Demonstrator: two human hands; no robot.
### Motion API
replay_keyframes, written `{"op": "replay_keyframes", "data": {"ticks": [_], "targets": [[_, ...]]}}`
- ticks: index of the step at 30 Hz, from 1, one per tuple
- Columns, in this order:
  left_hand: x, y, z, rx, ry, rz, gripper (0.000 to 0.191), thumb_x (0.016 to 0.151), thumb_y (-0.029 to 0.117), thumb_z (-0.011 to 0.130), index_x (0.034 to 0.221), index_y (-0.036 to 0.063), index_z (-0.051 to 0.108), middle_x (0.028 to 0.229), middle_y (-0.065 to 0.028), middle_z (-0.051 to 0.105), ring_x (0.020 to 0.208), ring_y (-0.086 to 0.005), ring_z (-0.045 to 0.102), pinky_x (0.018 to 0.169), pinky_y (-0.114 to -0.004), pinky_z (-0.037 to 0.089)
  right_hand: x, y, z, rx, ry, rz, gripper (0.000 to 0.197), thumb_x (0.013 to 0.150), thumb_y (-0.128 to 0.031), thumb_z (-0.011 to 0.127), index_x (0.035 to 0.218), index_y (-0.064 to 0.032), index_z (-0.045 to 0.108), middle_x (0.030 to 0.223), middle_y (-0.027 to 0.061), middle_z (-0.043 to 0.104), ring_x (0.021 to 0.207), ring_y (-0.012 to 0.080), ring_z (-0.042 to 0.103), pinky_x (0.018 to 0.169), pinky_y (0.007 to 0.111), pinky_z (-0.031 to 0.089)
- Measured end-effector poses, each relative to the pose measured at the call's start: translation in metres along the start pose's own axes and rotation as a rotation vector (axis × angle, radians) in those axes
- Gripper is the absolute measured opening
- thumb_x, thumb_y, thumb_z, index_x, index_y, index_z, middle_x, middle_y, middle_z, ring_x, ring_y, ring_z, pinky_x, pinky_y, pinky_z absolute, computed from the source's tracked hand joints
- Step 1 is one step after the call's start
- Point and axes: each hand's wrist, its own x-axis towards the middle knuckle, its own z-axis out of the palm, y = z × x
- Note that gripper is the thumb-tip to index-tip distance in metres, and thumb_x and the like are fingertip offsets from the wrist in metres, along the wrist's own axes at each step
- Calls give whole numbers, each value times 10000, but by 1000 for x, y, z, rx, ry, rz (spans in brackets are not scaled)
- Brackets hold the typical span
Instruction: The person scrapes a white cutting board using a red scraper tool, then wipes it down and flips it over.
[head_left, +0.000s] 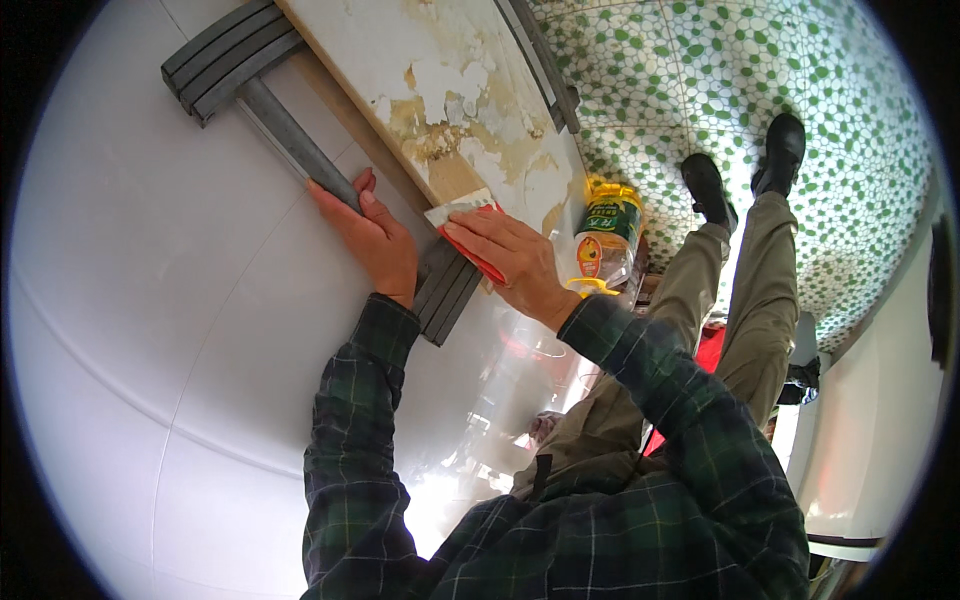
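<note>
My left hand (377, 241) grips the lower part of a grey bar (296, 131), with the thumb on one side and the fingers around the other. Beside it slants a board (480, 82) whose white coating is peeling, showing yellowish and brown patches. My right hand (517, 259) presses a flat red-and-white piece (466, 202) against the board near its left edge; the fingers hide most of it, so its exact kind is unclear. A bare tan strip (454, 177) shows just above that piece.
Grey stacked bars (232, 60) jut out at the upper left, and more grey bars (448, 292) sit below the board. A clear plastic bottle (609, 229) with a green label stands at right. Green-and-white pebble-patterned floor (675, 67) lies beyond. White panels (187, 300) fill the left.
</note>
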Motion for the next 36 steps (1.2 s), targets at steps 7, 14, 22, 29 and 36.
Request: {"op": "replay_keyframes", "data": {"ticks": [7,14,22,29,36], "targets": [[4,-4,1,56,-3,72,589,1004,80,373,1485,-83,75,1234,-233,535,1109,-281,583,1016,-363,401,55,11,-5,33,61,88,484,765,-48,662,1238,-146,633,1252,65,633,1107,282,621,910,376,516],[-4,1,3,67,-13,45,572,1003,72,366,1477,-92,92,1232,-238,532,1094,-276,591,993,-361,429,51,18,-7,-64,66,279,410,841,-119,624,1249,-145,615,1206,96,653,1054,308,636,870,377,516],[-2,1,-3,44,-34,-14,574,1034,88,346,1494,-55,34,1282,-252,506,1169,-280,564,1037,-362,402,29,-5,5,-110,120,281,312,852,-127,617,1162,-103,643,1140,118,666,974,304,656,810,374,532],[1,-6,-1,-12,-32,13,587,1031,92,348,1501,-47,25,1279,-250,511,1162,-284,564,1031,-365,406,31,7,0,-81,14,358,521,771,43,553,1238,-174,635,1212,107,647,1062,315,632,842,376,529],[1,1,0,26,-9,40,572,1001,68,380,1476,-81,99,1230,-238,534,1126,-283,569,999,-371,423,61,18,-11,-14,7,462,418,862,-43,543,1232,-209,646,1097,82,692,957,306,664,773,373,531]]}}
